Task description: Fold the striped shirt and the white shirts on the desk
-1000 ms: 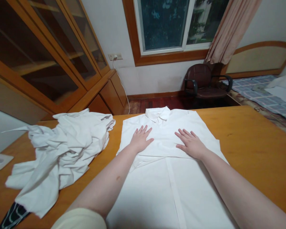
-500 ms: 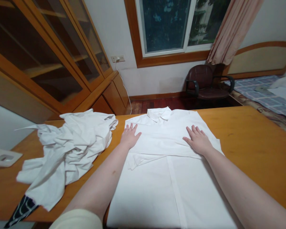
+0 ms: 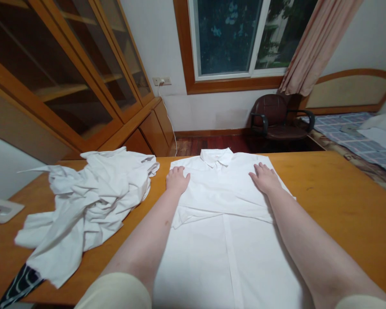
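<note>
Bedroom with wooden table [image 3: 341, 189], window behind. White collared shirt [image 3: 225, 240] spread flat at table centre, sleeves folded across. Left hand [image 3: 176, 179] and right hand [image 3: 265, 178] released, palms pressing the shoulders, gripping nothing. Likely light, soft, limp cloth; best pinched at shoulder seams or hem. Heap of white clothes [image 3: 90, 201] just beside, left.

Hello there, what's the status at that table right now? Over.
Left hand and right hand flat on white shirt, near its shoulders. Shirt spread on wooden table, collar far. Crumpled white pile lies left, apart.
</note>
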Tool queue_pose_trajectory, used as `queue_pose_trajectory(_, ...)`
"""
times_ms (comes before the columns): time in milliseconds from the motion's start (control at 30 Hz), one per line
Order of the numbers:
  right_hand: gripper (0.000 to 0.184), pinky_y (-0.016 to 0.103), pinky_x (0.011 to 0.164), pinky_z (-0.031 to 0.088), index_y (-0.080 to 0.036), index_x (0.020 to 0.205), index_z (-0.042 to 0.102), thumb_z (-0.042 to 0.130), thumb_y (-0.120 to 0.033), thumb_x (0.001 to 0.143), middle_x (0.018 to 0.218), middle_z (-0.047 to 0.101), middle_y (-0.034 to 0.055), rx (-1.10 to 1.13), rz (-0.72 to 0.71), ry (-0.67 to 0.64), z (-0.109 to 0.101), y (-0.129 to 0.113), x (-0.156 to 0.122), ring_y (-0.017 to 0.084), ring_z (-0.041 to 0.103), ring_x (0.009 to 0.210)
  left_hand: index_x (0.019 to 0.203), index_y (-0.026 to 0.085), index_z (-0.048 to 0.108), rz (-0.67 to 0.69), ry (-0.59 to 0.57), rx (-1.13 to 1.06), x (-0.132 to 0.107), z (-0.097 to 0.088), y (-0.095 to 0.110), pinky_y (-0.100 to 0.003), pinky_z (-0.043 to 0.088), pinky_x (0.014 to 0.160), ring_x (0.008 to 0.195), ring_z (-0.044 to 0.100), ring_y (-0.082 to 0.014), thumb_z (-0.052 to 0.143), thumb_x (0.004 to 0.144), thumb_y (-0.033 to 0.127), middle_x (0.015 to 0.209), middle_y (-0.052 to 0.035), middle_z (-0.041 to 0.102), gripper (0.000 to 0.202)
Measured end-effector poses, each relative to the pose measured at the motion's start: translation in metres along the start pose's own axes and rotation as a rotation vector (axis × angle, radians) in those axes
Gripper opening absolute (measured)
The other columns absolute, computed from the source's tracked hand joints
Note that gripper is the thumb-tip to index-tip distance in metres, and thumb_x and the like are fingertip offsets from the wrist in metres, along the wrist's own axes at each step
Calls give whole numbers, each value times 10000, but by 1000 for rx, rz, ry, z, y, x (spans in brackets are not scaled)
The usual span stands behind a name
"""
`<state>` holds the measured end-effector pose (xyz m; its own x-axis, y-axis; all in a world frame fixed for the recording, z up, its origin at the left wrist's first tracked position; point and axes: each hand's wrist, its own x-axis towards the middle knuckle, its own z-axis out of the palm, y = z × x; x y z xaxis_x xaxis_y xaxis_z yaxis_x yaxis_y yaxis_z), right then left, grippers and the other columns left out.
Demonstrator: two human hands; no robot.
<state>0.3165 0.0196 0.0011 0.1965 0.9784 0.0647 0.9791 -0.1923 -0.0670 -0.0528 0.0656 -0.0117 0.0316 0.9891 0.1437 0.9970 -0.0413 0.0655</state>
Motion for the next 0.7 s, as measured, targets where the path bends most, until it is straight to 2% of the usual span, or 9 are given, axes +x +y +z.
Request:
queue_pose_trajectory(100,730,490,1093,223,-131,1451,325,247,-604,900,1524,256,167,39,4,-54,16,14,5,307,241,1388,1404,203,384,27,-67,-6,6,6,-3,-416,246,1111,1371,296,-274,328,905,510,1484,-110,357,588)
queue_pose_trajectory(200,768,544,1093,194,-127,1475,274,213,-624,893,1537,223,161,71,116,-68,20,27,13,314,204,1401,1472,198,270,30,-166,-3,12,9,-7,-463,155,1143,1426,158,-293,274,911,543,1558,-108,189,658)
queue_pose_trajectory(300,725,565,1090,187,-115,1474,272,214,-568,911,1531,237,163,99,172,-57,18,34,17,317,212,1397,1487,198,236,23,-186,1,15,9,-7,-470,143,1145,1432,126,-297,262,910,552,1564,-118,149,678)
queue_pose_trajectory(400,662,542,1063,263,-107,1414,391,284,-521,909,1478,347,180,123,190,-4,15,38,17,328,307,1353,1488,200,235,25,-183,-2,14,8,-7,-464,147,1146,1433,127,-292,273,907,552,1562,-119,152,680)
queue_pose_trajectory(533,545,469,907,429,-117,1217,608,446,-488,852,1217,595,204,182,384,59,8,45,16,340,538,1122,1484,210,249,23,-171,1,13,7,-6,-460,153,1146,1430,145,-288,281,910,550,1561,-107,165,668)
queue_pose_trajectory(700,385,470,842,434,-155,990,716,509,-437,828,1060,652,192,178,542,73,4,54,20,341,571,1031,1481,214,258,18,-163,4,12,7,-6,-460,162,1146,1427,162,-286,280,910,553,1561,-99,165,664)
